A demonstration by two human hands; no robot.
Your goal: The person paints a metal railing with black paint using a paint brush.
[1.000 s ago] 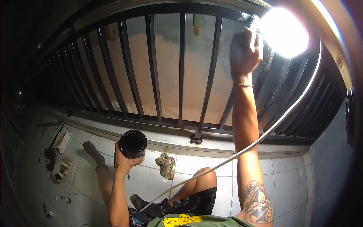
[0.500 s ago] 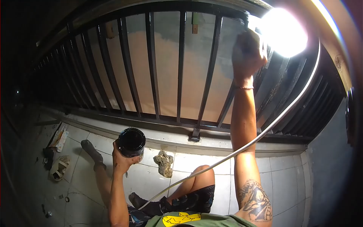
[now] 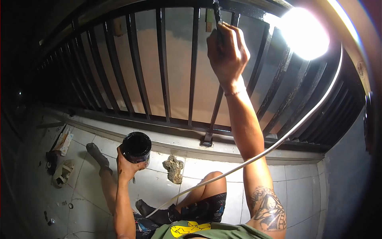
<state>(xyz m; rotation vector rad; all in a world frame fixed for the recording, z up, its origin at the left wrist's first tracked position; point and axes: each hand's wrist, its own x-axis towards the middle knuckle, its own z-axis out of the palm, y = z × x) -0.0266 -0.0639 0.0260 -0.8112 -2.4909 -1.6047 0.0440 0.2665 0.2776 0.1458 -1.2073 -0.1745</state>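
My left hand (image 3: 129, 165) is wrapped round a can of black paint (image 3: 136, 145), held up over the tiled floor with its open top facing me. Dark smudges mark that hand. My right hand (image 3: 228, 53) is raised to the top of the black railing (image 3: 162, 59), closed round a paintbrush (image 3: 217, 12). The dark bristles overlap the top rail, and most of the handle is hidden in my fingers. Wet-looking black coats the bars to the left, while several bars right of my hand look streaky and worn.
A bright lamp (image 3: 305, 34) glares at the upper right. Its white cable (image 3: 286, 139) hangs across in front of my right arm to my lap. A rough stone-like lump (image 3: 174, 169) lies on the tiles (image 3: 155, 187). A pale strappy item (image 3: 63, 173) lies at the left.
My right hand has swept left along the top rail with the paintbrush, away from the lamp. The left hand and the can have barely moved.
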